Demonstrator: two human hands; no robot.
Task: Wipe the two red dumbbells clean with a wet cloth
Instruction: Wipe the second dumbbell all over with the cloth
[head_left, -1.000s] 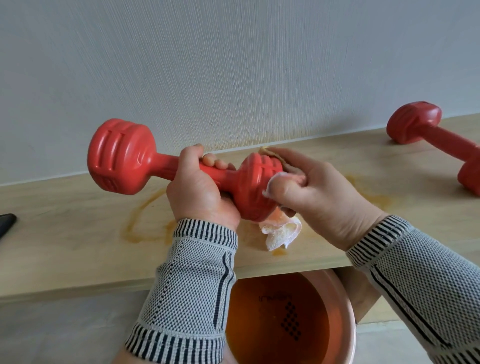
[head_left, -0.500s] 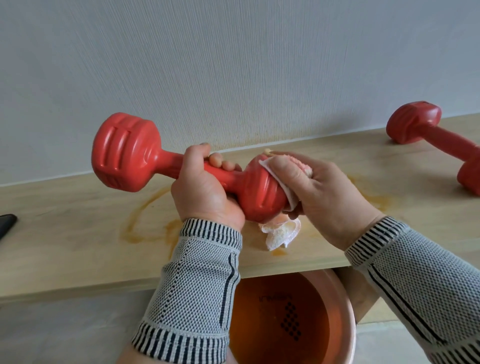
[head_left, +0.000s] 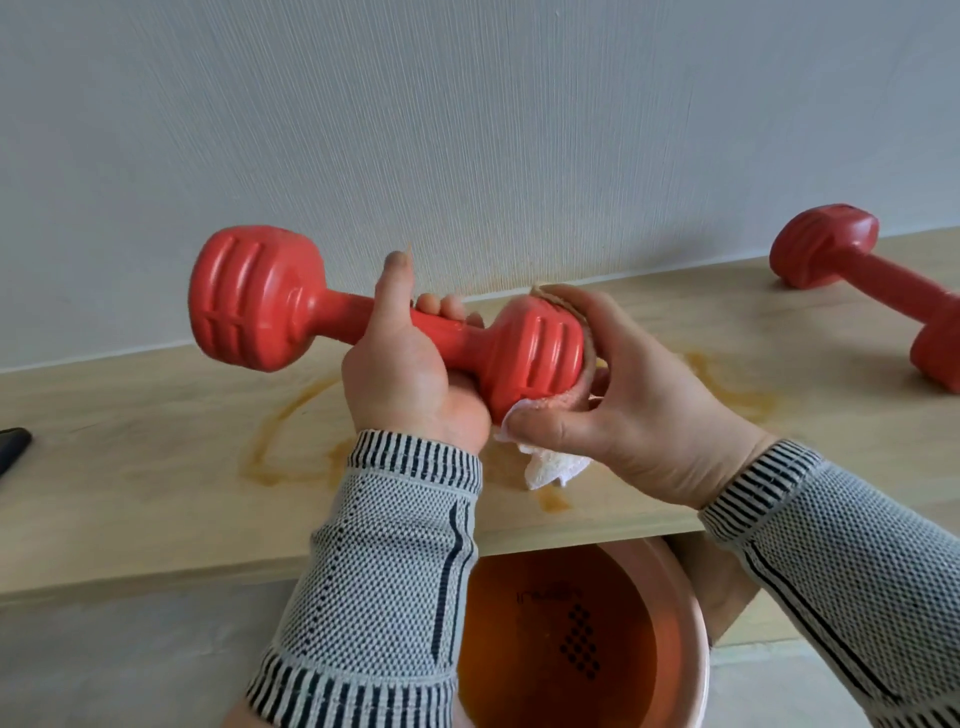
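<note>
Our left hand (head_left: 402, 374): fingers (head_left: 441, 307) clenched round the handle of the held dumbbell (head_left: 384, 317), raised above the tabletop (head_left: 130, 457). Our right hand (head_left: 639, 410): fingers grasping the wet cloth (head_left: 553, 462) against its right head. Second dumbbell (head_left: 872, 291): lying far right on the tabletop. Basin (head_left: 696, 644): near, below the edge.

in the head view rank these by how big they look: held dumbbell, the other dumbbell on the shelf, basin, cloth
1. basin, partly hidden under the shelf
2. held dumbbell
3. other dumbbell, cut off by the frame edge and farther away, so its rank is unsure
4. cloth, mostly covered by the right hand
</note>
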